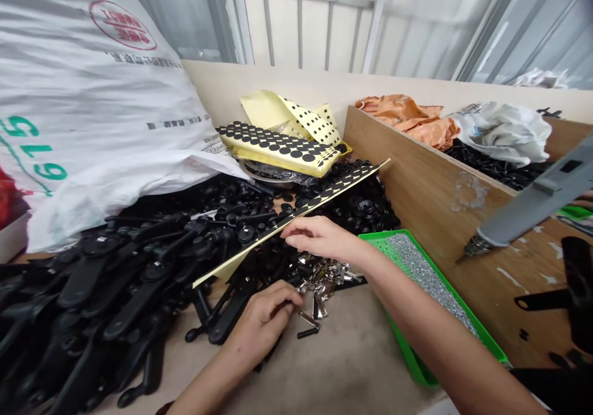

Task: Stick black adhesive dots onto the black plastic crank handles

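My left hand is curled closed on a black plastic part lying on the table, near a small heap of silver metal clips. My right hand reaches forward with its fingers pinched at the edge of a long yellow sheet of round black pads. That sheet slants across a pile of black plastic parts. A short black ribbed piece lies loose beside my left hand.
A large white woven sack leans at the left. More yellow pad sheets lie at the back. A green tray of small silver screws sits at the right beside a wooden divider. A grey power screwdriver hangs at far right.
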A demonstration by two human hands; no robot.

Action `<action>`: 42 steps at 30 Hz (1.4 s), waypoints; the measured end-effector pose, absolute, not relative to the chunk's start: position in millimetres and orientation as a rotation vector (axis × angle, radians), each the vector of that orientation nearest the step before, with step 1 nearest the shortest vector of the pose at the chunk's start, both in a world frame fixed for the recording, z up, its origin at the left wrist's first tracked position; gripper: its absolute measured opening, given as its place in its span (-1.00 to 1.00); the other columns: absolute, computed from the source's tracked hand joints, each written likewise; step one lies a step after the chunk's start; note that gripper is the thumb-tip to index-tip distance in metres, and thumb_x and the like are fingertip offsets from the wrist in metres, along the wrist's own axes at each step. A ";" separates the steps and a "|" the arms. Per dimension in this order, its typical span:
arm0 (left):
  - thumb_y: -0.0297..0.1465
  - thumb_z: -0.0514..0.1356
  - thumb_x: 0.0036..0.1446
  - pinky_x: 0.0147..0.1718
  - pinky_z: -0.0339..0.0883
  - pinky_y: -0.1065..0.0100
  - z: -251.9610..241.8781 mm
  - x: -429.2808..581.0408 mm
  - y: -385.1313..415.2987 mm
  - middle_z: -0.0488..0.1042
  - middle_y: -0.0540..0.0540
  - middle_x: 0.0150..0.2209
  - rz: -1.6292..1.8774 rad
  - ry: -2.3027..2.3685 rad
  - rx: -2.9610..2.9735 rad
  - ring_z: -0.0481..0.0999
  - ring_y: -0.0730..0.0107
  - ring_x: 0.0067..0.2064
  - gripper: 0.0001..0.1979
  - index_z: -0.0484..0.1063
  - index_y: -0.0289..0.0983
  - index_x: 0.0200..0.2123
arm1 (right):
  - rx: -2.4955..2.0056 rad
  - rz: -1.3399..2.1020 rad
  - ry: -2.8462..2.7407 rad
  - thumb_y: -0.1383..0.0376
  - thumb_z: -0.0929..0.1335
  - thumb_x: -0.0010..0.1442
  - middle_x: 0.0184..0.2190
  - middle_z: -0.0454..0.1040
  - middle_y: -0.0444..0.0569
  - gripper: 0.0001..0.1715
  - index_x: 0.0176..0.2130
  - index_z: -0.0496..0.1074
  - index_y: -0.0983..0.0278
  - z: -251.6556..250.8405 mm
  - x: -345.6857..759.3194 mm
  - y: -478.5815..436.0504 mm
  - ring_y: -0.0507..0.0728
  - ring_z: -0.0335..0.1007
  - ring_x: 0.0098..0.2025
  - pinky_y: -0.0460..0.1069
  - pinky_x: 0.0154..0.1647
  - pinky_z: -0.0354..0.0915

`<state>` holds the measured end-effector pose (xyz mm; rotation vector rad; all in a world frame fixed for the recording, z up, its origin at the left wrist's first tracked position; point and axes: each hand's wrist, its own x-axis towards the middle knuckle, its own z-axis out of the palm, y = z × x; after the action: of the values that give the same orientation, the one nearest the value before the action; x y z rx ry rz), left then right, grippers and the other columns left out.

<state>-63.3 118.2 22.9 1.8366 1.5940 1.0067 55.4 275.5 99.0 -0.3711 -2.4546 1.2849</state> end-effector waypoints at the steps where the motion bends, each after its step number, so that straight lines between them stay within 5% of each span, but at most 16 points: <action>1: -0.55 -0.07 0.14 -0.26 0.33 0.38 22.5 -65.2 118.0 0.46 -0.08 -0.31 0.967 1.621 1.902 0.47 0.37 -0.27 -0.72 0.42 -0.26 -0.31 | -0.374 1.283 -2.457 0.34 0.29 0.18 -0.48 0.35 -0.17 -0.85 -0.26 0.44 0.35 99.5 55.9 275.3 -0.02 0.22 -0.45 -0.13 -0.44 0.17; 6: -0.63 -0.13 0.09 -0.30 0.35 0.34 14.0 -75.3 111.2 0.46 -0.15 -0.31 0.763 1.763 2.156 0.48 0.28 -0.26 -0.63 0.44 -0.28 -0.29 | -0.384 1.276 -2.464 0.36 0.29 0.18 -0.49 0.35 -0.17 -0.85 -0.27 0.45 0.34 98.3 54.5 275.4 -0.02 0.23 -0.46 -0.12 -0.43 0.18; 15: -0.58 -0.13 0.21 -0.30 0.34 0.43 9.1 -73.7 116.9 0.39 -0.08 -0.33 0.825 1.760 2.139 0.44 0.40 -0.29 -0.74 0.32 -0.26 -0.31 | -0.383 1.248 -2.484 0.36 0.28 0.18 -0.48 0.36 -0.16 -0.84 -0.25 0.45 0.34 97.0 53.3 274.6 -0.01 0.24 -0.44 -0.12 -0.43 0.18; 29: -0.69 -0.12 0.10 -0.26 0.35 0.27 13.1 -80.7 106.8 0.42 -0.12 -0.24 0.508 1.788 2.270 0.40 0.25 -0.22 -0.58 0.33 -0.26 -0.09 | -0.369 1.262 -2.474 0.38 0.28 0.17 -0.47 0.36 -0.15 -0.86 -0.29 0.44 0.34 100.7 53.1 272.4 -0.01 0.22 -0.45 -0.11 -0.42 0.18; 38: -0.48 0.11 0.17 -0.34 0.38 0.23 -6.3 -59.8 78.1 0.41 -0.14 -0.21 0.376 1.817 2.556 0.40 0.15 -0.23 -0.77 0.31 -0.25 -0.08 | -0.384 1.313 -2.455 0.37 0.29 0.16 -0.49 0.36 -0.16 -0.86 -0.29 0.45 0.33 93.9 48.8 273.9 -0.01 0.22 -0.45 -0.12 -0.44 0.17; 42: -0.52 0.05 0.22 -0.54 0.25 0.35 -21.2 -61.4 80.4 0.38 -0.09 -0.36 0.422 1.856 2.732 0.40 0.22 -0.35 -0.91 0.33 -0.27 -0.30 | -0.374 1.306 -2.452 0.37 0.29 0.15 -0.48 0.36 -0.16 -0.86 -0.28 0.45 0.33 94.4 48.5 274.1 -0.01 0.24 -0.46 -0.12 -0.45 0.17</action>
<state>-61.4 80.4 -21.2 2.7319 1.8564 0.4222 48.5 274.1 94.4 -0.3738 -2.4516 1.3058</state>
